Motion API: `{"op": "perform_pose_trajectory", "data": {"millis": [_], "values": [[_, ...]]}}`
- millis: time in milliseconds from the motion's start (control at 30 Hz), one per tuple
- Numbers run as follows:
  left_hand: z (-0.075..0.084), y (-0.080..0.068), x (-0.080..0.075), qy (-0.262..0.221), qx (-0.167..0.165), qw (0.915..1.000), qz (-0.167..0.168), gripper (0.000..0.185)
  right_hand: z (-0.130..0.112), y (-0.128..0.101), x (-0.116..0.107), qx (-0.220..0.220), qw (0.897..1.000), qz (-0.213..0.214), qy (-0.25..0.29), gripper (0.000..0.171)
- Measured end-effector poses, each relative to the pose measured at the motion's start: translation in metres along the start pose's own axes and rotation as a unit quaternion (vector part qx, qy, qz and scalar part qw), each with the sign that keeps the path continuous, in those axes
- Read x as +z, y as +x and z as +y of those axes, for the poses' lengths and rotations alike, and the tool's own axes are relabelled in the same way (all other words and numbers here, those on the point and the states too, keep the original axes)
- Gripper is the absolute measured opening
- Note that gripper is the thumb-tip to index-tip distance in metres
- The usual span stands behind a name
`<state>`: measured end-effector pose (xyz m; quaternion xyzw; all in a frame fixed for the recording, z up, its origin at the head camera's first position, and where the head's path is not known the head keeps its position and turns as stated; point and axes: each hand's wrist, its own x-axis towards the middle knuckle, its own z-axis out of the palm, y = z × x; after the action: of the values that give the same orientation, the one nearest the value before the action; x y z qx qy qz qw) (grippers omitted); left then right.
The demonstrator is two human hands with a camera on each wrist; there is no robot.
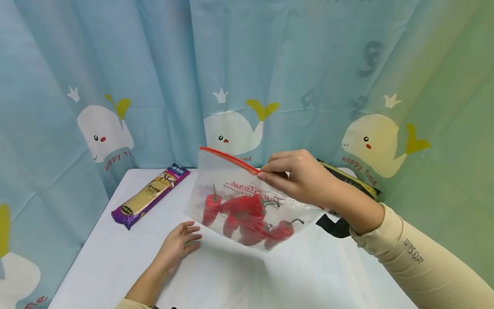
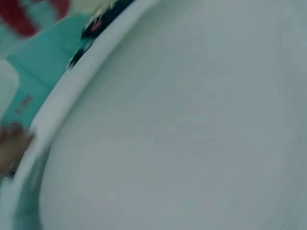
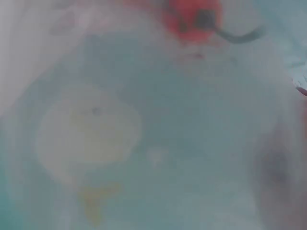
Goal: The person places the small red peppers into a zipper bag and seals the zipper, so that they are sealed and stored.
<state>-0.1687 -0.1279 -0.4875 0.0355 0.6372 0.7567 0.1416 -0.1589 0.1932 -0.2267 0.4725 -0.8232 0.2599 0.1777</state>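
A clear zip bag (image 1: 206, 180) with a red zip strip (image 1: 227, 157) hangs tilted over the table, several red peppers (image 1: 251, 216) with dark stems inside it. My right hand (image 1: 299, 176) pinches the bag at the strip's right end between thumb and fingers. Lower left of the bag, my left hand (image 1: 178, 245) is held with fingers spread and nothing in them. In the right wrist view, one pepper (image 3: 192, 21) shows hazily through the plastic, which fills most of that view. The left wrist view is blurred and shows mostly white tabletop.
A purple and yellow pasta packet (image 1: 152, 195) lies at the table's left back. Behind my right forearm a dark green and yellow packet (image 1: 351, 178) is partly hidden, with a black object (image 1: 333, 226) nearer. A whale-print curtain (image 1: 166, 86) surrounds the white table (image 1: 216, 283).
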Motion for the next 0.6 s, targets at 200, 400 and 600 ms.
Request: {"op": "perform_pose_trajectory", "data": {"millis": [200,400,600], "values": [[-0.013,0.002,0.018,-0.171,0.019,0.9753,-0.138,0.054,0.005,-0.013,0.004,0.124,0.990,0.061,0.033,0.008],[-0.004,0.006,0.025,-0.088,0.070,0.9924,0.050,0.035,0.028,-0.058,0.016,0.378,0.915,0.067,0.122,0.026],[-0.004,0.011,0.026,0.052,0.079,0.9883,0.120,0.032,0.066,-0.132,0.057,0.493,0.846,0.058,0.194,0.027]]}}
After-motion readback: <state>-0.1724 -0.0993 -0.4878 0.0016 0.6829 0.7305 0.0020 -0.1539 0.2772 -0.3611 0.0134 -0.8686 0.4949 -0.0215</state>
